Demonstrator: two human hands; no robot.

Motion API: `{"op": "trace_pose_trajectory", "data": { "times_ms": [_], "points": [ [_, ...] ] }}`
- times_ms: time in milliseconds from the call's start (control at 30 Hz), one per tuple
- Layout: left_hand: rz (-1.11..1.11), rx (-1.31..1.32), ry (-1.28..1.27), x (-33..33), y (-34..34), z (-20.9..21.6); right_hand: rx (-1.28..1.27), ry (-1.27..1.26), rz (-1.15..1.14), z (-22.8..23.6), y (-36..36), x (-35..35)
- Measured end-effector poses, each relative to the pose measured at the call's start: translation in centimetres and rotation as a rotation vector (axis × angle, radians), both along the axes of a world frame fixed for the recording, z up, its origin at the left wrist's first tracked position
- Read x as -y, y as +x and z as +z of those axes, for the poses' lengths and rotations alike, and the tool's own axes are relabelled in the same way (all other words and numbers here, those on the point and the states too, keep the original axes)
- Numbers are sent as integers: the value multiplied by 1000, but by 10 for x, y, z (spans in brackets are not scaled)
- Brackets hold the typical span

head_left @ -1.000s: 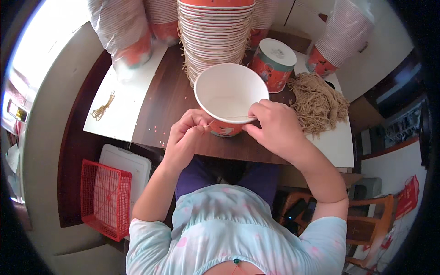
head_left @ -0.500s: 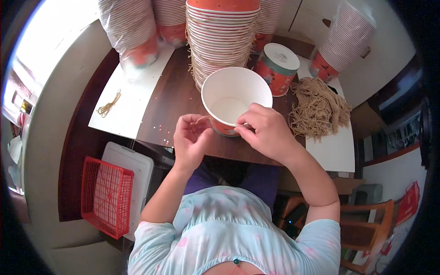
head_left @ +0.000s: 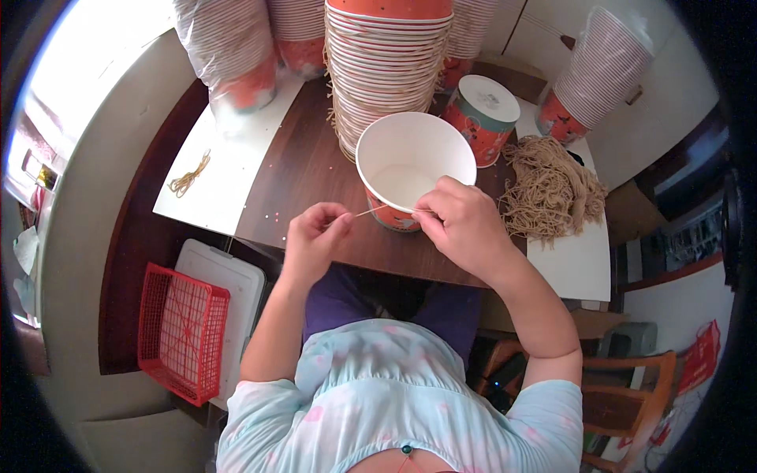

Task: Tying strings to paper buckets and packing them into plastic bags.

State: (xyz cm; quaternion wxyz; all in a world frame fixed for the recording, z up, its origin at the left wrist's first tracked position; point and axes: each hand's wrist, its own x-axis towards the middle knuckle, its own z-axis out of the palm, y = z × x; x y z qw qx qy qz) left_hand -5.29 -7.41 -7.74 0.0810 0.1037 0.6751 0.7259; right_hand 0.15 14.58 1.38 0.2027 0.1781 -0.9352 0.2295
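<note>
A white-lined paper bucket (head_left: 414, 146) with an orange printed outside stands upright near the table's front edge, its mouth tilted toward me. Left of it, my left hand (head_left: 315, 236) pinches one end of a thin tan string (head_left: 367, 212). The string runs taut across the front of the bucket, just under the rim. My right hand (head_left: 457, 217) is closed at the front right of the rim, thumb and forefinger pinching the string there. Whether those fingers also press on the bucket wall, I cannot tell.
Behind the bucket rises a tall stack of nested buckets (head_left: 386, 71) with strings hanging from it. An upside-down bucket (head_left: 482, 118) and a heap of tan strings (head_left: 552, 189) lie to the right. Wrapped stacks stand behind. A red basket (head_left: 183, 335) is at lower left.
My left hand has drawn away to the left and slightly down, pulling the string straight. The bucket and my right hand have shifted slightly right in the picture.
</note>
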Motion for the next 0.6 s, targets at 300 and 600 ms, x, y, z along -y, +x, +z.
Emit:
{"op": "trace_pose_trajectory", "data": {
  "times_ms": [300, 600],
  "points": [
    [171, -184, -452, 31, 8, -14, 77, 3, -64, 2, 0, 3],
    [66, -499, -394, -27, 14, 22, 79, -33, -59, 3, 0, 4]
  ]
}}
